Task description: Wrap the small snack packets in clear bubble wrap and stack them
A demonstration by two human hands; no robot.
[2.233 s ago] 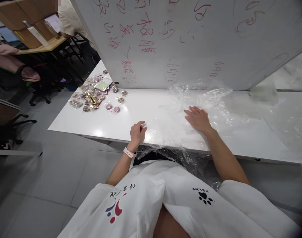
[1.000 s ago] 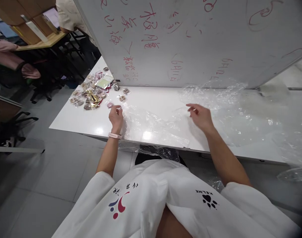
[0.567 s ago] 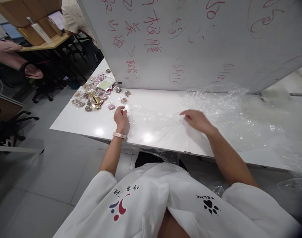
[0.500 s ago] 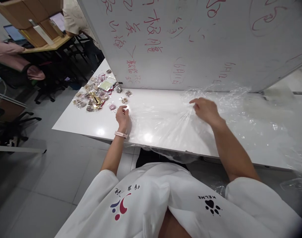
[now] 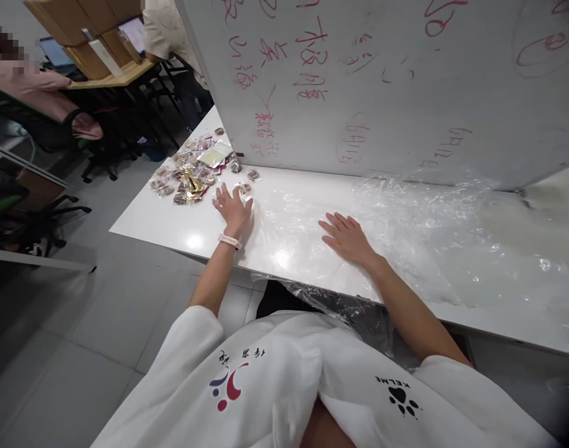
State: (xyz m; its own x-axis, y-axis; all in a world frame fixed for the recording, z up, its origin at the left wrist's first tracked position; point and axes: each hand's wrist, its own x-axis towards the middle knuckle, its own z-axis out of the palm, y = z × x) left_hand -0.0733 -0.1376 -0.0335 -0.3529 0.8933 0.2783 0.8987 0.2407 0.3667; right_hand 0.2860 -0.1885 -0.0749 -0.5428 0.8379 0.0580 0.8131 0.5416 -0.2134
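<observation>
Clear plastic film (image 5: 419, 230) lies crumpled over the white table (image 5: 148, 221), flatter between my hands and hanging past the front edge. My right hand (image 5: 347, 238) rests on the film, palm down, fingers stretched out. Near the film's left end is my left hand (image 5: 232, 210), its fingers spread and holding nothing; a pale band circles that wrist. Just beyond its fingertips lie small wrapped packets (image 5: 245, 188). A larger heap of them (image 5: 181, 171) covers the table's far left part, with gold and red pieces and a pale green flat packet (image 5: 215, 154) on top.
A whiteboard (image 5: 312, 124) with red handwriting stands along the table's back edge. To the left, one person in pink (image 5: 32, 93) sits at a wooden desk (image 5: 116, 74), with another person in a light top (image 5: 170, 31) beyond. Office chairs (image 5: 55, 205) stand on the tiled floor.
My right hand has let go of the pinched film, moved left and toward me, and flattened onto it. My left hand's fingers have spread. The view has shifted slightly.
</observation>
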